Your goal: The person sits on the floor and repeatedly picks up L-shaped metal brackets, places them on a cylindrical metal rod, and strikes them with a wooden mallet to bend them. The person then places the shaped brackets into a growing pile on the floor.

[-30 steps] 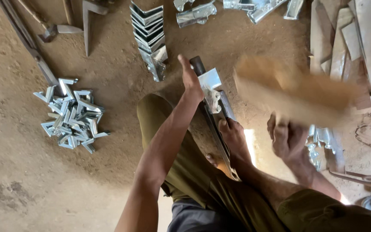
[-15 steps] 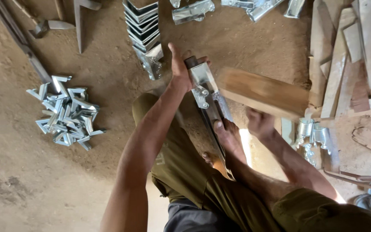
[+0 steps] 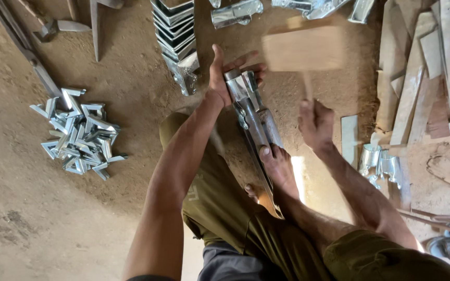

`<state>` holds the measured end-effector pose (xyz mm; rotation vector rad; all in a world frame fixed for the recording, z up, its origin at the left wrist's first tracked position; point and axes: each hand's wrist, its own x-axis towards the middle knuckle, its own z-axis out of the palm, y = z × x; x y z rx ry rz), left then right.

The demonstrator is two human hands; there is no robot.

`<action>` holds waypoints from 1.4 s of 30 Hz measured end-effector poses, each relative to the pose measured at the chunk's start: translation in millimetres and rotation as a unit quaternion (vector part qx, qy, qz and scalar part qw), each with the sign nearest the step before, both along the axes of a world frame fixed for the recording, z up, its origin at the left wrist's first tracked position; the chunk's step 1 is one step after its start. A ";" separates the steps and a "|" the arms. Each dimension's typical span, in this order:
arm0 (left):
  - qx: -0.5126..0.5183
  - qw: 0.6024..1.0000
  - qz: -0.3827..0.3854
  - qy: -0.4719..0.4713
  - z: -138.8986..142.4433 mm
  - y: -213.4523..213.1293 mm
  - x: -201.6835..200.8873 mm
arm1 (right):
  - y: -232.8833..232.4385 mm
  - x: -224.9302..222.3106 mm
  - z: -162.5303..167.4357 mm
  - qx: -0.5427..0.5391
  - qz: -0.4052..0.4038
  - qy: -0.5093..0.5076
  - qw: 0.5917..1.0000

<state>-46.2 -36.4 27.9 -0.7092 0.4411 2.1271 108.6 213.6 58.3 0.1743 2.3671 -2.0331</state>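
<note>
Warm, even daylight is spreading over the dirt floor (image 3: 37, 218), casting only soft shadows. The wooden mallet (image 3: 303, 49) above the right hand (image 3: 316, 125) is smearing with motion blur. Galvanised brackets (image 3: 79, 138) are glinting, and a bright strip (image 3: 299, 177) is glaring below that grip.

We grip the top end of a long metal bar (image 3: 252, 112) with our left hand (image 3: 221, 75), bright sheet-metal pieces clamped along it, while a bare foot (image 3: 278, 167) pins its lower part to the dirt floor (image 3: 37, 218). Our right hand (image 3: 316, 125) clasps the handle of a blurred wooden mallet (image 3: 303, 48) above the bar's top. Small metal brackets (image 3: 79, 135) are heaped near the floor's left edge.
</note>
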 end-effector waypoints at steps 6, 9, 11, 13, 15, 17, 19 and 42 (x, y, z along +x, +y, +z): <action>0.008 0.998 -0.048 0.040 2.5 4.8 -2.2 | 0.9 8.8 -7.1 0.182 0.146 -0.008 0.972; 0.027 0.999 -0.005 0.024 3.2 7.1 -5.1 | -9.2 15.2 -8.4 -0.052 -0.035 -0.196 0.979; 0.090 0.992 0.011 0.091 3.0 6.5 -2.4 | -16.8 14.6 -6.0 -0.107 -0.049 -0.034 0.993; -0.016 1.000 0.020 0.003 10.2 4.9 5.0 | -19.1 12.3 0.8 -0.067 -0.009 -0.029 0.997; -0.128 0.989 0.070 -0.004 24.1 2.1 14.2 | -13.3 13.5 10.5 0.071 0.063 -0.151 0.984; -0.243 0.955 0.165 0.034 43.3 -0.6 25.6 | 0.4 21.8 19.7 -0.043 -0.018 -0.311 0.949; -0.380 0.905 -0.052 0.185 63.3 -1.9 31.7 | 16.3 43.4 26.2 -0.105 -0.072 -0.402 0.907; -0.421 0.895 0.060 -0.134 39.5 40.4 39.7 | 32.9 81.5 68.9 0.116 -0.010 -0.164 0.980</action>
